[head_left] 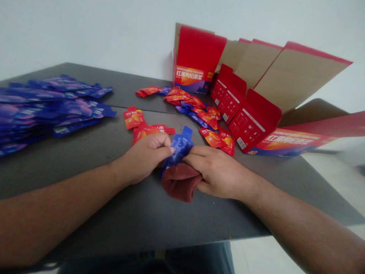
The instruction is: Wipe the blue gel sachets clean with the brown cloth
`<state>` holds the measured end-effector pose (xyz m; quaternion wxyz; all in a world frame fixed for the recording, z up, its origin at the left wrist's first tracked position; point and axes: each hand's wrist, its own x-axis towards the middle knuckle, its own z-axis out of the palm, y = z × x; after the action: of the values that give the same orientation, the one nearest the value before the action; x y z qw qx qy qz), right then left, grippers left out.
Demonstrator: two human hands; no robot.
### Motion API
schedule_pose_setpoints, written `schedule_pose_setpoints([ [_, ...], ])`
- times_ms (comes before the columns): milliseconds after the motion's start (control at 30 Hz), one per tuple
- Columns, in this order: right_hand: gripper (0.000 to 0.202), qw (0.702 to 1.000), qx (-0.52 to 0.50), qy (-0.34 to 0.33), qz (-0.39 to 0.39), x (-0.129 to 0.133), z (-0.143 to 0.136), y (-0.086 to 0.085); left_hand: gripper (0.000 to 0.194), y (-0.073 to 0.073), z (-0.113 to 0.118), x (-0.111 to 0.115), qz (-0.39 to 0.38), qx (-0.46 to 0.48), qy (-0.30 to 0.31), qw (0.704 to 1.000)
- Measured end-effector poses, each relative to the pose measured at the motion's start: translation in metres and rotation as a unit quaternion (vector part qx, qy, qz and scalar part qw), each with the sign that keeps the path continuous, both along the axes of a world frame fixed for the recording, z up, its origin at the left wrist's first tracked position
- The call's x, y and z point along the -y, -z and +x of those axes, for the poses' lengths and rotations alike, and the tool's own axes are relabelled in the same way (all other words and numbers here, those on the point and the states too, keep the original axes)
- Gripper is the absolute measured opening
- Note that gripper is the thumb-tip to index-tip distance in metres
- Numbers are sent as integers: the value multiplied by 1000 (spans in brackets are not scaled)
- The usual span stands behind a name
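Note:
My left hand [149, 156] is closed on the left edge of a blue sachet [179, 148], thumb and curled fingers pinching it. The sachet stands tilted above the dark table, its spout end pointing up. At its right edge is my right hand [212, 171], closed on a brown cloth [181, 182] that hangs below the sachet; these fingers also touch the sachet. Just behind my left hand lie red sachets [146, 131].
Blue sachets [57, 104] are heaped at the left of the dark table [128, 224]. Mixed red and blue sachets [196, 108] lie beyond my hands. Open red boxes [196, 57] stand at the back right, flaps raised. The table's front edge is close to me.

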<state>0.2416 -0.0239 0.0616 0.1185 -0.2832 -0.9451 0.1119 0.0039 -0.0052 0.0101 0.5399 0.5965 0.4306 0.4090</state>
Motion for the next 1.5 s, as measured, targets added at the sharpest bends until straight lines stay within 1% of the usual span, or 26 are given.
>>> schedule_pose_setpoints([
  [67, 23, 1000, 4, 5, 7, 2, -1, 0, 22, 0, 0, 0, -1, 6, 2, 1000],
  [167, 22, 999, 4, 43, 28, 3, -1, -1, 22, 0, 0, 0, -8, 20, 4, 1000],
  [200, 19, 999, 7, 41, 27, 3, -1, -2, 22, 0, 0, 0, -10, 20, 3, 1000],
  [267, 15, 1000, 16, 10, 18, 4, -1, -2, 22, 0, 0, 0, -13, 14, 3, 1000],
  [333, 16, 1000, 18, -13, 13, 5, -1, -2, 22, -1, 0, 1, -12, 10, 5, 1000],
  [367, 18, 1000, 14, -10, 15, 5, -1, -2, 22, -1, 1, 1, -11, 11, 3, 1000],
  [467, 22, 999, -4, 36, 30, 4, -1, -1, 22, -2, 1, 1, -6, 16, -1, 1000],
  [500, 21, 999, -6, 41, 31, 4, -2, -1, 22, -2, 1, 1, -5, 16, -2, 1000],
  [633, 19, 1000, 10, -5, 14, 5, -2, -1, 22, -3, 1, 1, 0, 3, -2, 1000],
  [667, 19, 1000, 12, -4, 15, 5, -2, -1, 22, -3, 1, 1, 1, 2, -3, 1000],
  [700, 19, 1000, 11, 12, 21, 4, -2, -1, 21, -3, 1, 1, 0, 5, -4, 1000],
  [800, 16, 995, -4, 86, 45, 3, -1, -1, 17, -2, 1, 1, -16, 20, -5, 1000],
  [833, 14, 995, -7, 89, 45, 3, -1, 0, 17, -2, 1, 1, -19, 22, -5, 1000],
  [933, 16, 999, -3, 28, 20, 4, -1, 0, 21, -1, 1, 1, -6, 12, -5, 1000],
  [967, 17, 1000, -1, 18, 17, 3, -1, 0, 21, -1, 1, 1, -1, 9, -3, 1000],
  [1000, 17, 999, -4, 26, 21, 2, -1, 0, 21, 0, 1, 0, -1, 8, -3, 1000],
  [1100, 13, 992, -24, 112, 48, -1, 2, 1, 17, 2, 0, 0, -20, 16, -6, 1000],
  [1133, 13, 990, -30, 125, 52, -2, 2, 1, 17, 2, 0, 0, -21, 16, -8, 1000],
  [1167, 14, 992, -31, 117, 48, -2, 2, 1, 17, 2, 0, 0, -17, 14, -9, 1000],
  [1200, 15, 995, -28, 90, 38, -2, 2, 1, 18, 2, 0, 0, -9, 11, -7, 1000],
  [1267, 17, 1000, -18, 19, 14, -1, 1, 2, 21, 1, 0, 0, 4, 2, 0, 1000],
  [1300, 19, 1000, -15, -2, 7, 0, 0, 2, 22, 0, -1, 1, 5, 0, 2, 1000],
  [1333, 19, 1000, -15, -3, 8, 0, 0, 2, 22, 0, -1, 1, 3, 1, 4, 1000],
  [1433, 16, 996, -26, 75, 35, -2, 1, 2, 18, -1, -1, 1, -8, 11, 2, 1000],
  [1467, 15, 995, -27, 92, 40, -2, 1, 1, 17, -1, -1, 1, -11, 12, 2, 1000],
  [1500, 14, 995, -27, 90, 38, -2, 1, 1, 17, -1, -1, 1, -12, 10, 2, 1000],
])
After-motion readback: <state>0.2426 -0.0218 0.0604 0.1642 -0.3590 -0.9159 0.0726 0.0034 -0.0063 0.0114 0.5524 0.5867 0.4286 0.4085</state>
